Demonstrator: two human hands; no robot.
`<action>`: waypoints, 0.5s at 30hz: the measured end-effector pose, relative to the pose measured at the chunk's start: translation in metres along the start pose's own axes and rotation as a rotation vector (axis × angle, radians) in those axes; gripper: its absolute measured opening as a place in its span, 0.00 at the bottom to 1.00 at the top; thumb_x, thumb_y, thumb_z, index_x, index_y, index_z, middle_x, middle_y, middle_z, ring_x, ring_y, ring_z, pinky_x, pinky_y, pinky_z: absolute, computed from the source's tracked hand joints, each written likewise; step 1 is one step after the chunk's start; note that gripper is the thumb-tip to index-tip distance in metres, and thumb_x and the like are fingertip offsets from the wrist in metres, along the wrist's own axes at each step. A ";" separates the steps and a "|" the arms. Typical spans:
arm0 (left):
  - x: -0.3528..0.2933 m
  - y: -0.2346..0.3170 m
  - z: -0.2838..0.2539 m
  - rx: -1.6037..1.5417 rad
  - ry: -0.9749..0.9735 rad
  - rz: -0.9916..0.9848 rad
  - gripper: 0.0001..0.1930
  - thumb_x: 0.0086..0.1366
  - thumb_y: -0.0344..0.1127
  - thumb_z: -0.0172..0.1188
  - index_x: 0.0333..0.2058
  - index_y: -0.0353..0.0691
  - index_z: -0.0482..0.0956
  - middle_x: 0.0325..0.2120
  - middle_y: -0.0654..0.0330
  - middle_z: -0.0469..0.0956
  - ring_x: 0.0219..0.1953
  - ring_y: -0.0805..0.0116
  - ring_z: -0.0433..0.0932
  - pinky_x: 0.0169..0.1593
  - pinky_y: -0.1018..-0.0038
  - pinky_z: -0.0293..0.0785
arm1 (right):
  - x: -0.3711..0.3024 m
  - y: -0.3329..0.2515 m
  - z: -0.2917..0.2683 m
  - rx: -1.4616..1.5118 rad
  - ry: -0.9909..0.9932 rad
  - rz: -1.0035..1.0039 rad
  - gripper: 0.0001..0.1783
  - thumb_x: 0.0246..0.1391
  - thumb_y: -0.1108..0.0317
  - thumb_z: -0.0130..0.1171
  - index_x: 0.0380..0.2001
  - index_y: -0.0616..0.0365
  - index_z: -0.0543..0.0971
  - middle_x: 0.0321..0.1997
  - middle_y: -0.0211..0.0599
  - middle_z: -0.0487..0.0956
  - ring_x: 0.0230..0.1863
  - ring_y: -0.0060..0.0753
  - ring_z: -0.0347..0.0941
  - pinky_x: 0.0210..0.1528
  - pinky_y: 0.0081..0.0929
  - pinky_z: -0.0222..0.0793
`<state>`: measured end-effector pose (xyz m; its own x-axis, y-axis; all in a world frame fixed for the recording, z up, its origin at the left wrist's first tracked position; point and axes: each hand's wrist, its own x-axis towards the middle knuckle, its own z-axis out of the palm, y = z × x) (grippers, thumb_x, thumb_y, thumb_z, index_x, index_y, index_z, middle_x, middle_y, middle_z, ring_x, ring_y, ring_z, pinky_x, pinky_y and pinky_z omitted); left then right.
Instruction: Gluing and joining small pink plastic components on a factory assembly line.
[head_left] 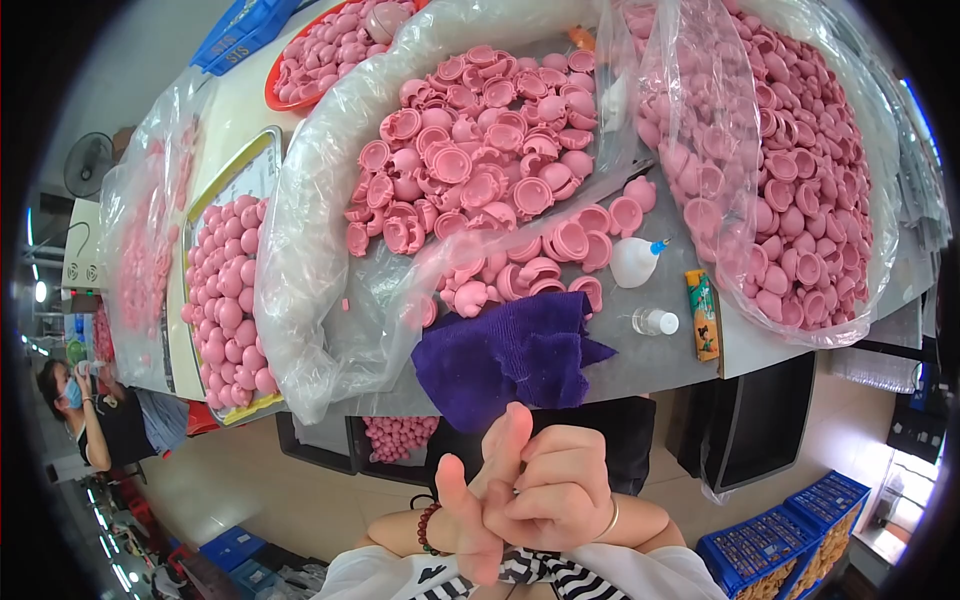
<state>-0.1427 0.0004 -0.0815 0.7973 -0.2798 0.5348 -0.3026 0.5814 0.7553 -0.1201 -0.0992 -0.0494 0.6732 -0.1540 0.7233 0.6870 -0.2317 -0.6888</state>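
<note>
My left hand (pixel 464 520), with a beaded bracelet at its wrist, is pressed against my right hand (pixel 565 480) in front of my body. Its visible thumb and finger stretch up and stand apart. My right hand's fingers are curled in against the left one; whatever lies between the palms is hidden. Just beyond both hands, a purple cloth (pixel 505 355) lies crumpled over the table's front edge. Behind the cloth, a heap of pink plastic half-shells (pixel 490 150) spreads over an opened clear plastic bag (pixel 310 230).
To the right stand a white squeeze bottle (pixel 634 262) with a blue tip, a small clear bottle (pixel 655 321) and a green-orange box (pixel 702 315). Another bag of pink shells (pixel 800 200) fills the far right. A yellow-rimmed tray (pixel 265 403) of pink balls is at left; a masked person (pixel 95 415) sits beyond.
</note>
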 end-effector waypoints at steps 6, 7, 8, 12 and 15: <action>-0.022 -0.016 -0.006 -0.089 0.018 0.002 0.40 0.58 0.59 0.38 0.62 0.50 0.33 0.58 0.31 0.36 0.61 0.59 0.48 0.55 0.68 0.44 | 0.007 0.001 0.001 -0.121 0.084 -0.012 0.13 0.30 0.78 0.62 0.22 0.59 0.70 0.29 0.36 0.66 0.28 0.36 0.66 0.23 0.24 0.65; -0.016 -0.013 -0.005 -0.082 0.022 -0.001 0.40 0.58 0.59 0.38 0.62 0.50 0.33 0.58 0.31 0.36 0.61 0.59 0.48 0.55 0.68 0.44 | 0.006 0.001 0.002 -0.140 0.080 -0.027 0.12 0.31 0.77 0.62 0.22 0.59 0.70 0.29 0.36 0.66 0.28 0.36 0.66 0.24 0.24 0.66; -0.002 -0.011 -0.003 0.003 0.002 0.013 0.41 0.58 0.62 0.37 0.62 0.50 0.31 0.58 0.31 0.36 0.61 0.56 0.48 0.56 0.66 0.44 | 0.003 0.001 0.001 -0.142 0.081 -0.021 0.12 0.31 0.77 0.62 0.22 0.59 0.70 0.29 0.36 0.66 0.28 0.36 0.66 0.24 0.24 0.66; -0.009 -0.004 -0.009 0.237 -0.064 -0.006 0.44 0.57 0.67 0.34 0.61 0.49 0.27 0.58 0.30 0.38 0.61 0.48 0.47 0.57 0.58 0.45 | -0.006 -0.004 -0.005 -0.133 -0.042 0.070 0.16 0.29 0.76 0.63 0.23 0.48 0.70 0.31 0.29 0.64 0.34 0.34 0.66 0.32 0.22 0.64; -0.013 -0.011 -0.020 0.364 -0.185 0.122 0.45 0.57 0.67 0.34 0.61 0.47 0.26 0.57 0.28 0.40 0.61 0.44 0.47 0.57 0.54 0.46 | 0.004 -0.005 -0.003 -0.222 0.029 0.066 0.15 0.31 0.72 0.65 0.23 0.48 0.70 0.31 0.29 0.64 0.36 0.34 0.65 0.33 0.22 0.64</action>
<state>-0.1396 0.0133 -0.1046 0.6472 -0.3773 0.6624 -0.5802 0.3198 0.7491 -0.1218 -0.1010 -0.0427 0.7039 -0.2028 0.6807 0.5628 -0.4255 -0.7087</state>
